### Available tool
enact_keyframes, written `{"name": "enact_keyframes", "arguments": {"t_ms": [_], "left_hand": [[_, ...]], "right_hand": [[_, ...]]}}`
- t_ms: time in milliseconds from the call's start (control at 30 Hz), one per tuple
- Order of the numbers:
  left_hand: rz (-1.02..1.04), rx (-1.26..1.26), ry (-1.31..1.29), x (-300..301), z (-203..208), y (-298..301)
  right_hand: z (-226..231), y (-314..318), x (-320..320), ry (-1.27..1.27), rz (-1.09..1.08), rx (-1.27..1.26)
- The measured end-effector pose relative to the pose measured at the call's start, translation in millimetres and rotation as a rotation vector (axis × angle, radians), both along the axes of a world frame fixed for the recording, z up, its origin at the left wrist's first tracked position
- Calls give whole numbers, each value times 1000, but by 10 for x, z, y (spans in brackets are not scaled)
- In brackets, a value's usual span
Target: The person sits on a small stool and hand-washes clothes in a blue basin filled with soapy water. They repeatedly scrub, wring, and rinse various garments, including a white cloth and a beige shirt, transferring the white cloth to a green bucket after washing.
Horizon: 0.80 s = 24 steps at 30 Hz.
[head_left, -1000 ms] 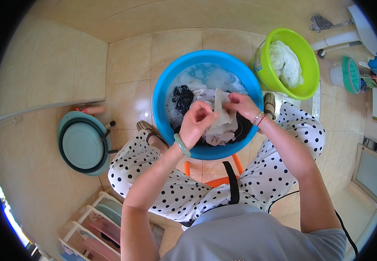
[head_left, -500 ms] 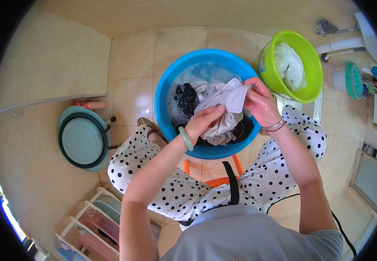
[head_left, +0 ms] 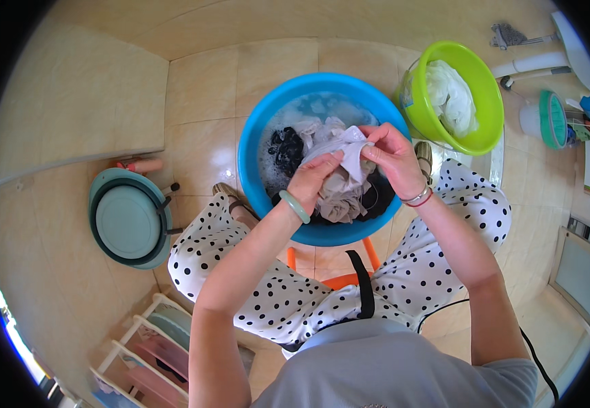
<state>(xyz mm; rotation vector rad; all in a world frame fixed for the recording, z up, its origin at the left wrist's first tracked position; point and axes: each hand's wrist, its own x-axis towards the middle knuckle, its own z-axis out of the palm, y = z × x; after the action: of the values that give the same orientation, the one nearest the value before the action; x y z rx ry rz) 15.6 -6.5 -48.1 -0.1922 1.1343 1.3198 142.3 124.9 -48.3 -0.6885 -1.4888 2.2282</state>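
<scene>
Head camera: my left hand (head_left: pixel 310 179) and right hand (head_left: pixel 400 160) are both pinching the pale cloth (head_left: pixel 350 149), which is spanning between my fingertips over the tub (head_left: pixel 339 235). Black cloth (head_left: pixel 285 151) is lying just beyond my left hand; the bucket (head_left: pixel 487 109) is standing beyond and right of my right hand.

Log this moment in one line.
left hand: pinching pale cloth | right hand: pinching same cloth | below: blue basin, dark cloth inside | right of basin: green bucket, white bundle inside

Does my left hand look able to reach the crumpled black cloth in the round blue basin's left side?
Probably yes: that black cloth lies uncovered nearby, though your left hand holds pale grey fabric.
</scene>
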Motion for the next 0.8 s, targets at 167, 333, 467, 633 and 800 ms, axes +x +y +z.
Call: {"name": "enact_keyframes", "arguments": {"t_ms": [167, 333, 467, 633, 800], "left_hand": [[120, 52, 384, -267, -154, -198], [160, -7, 646, -197, -100, -190], [168, 46, 636, -194, 167, -149], [231, 312, 458, -109, 599, -56], [355, 39, 247, -350, 400, 12]], "right_hand": [[-22, 139, 39, -279, 87, 1193], [-88, 19, 23, -349, 184, 1223], [-124, 107, -36, -300, 121, 602], [35, -73, -148, -183, 292, 356], [-12, -42, -136, -311, 44, 458]]}}
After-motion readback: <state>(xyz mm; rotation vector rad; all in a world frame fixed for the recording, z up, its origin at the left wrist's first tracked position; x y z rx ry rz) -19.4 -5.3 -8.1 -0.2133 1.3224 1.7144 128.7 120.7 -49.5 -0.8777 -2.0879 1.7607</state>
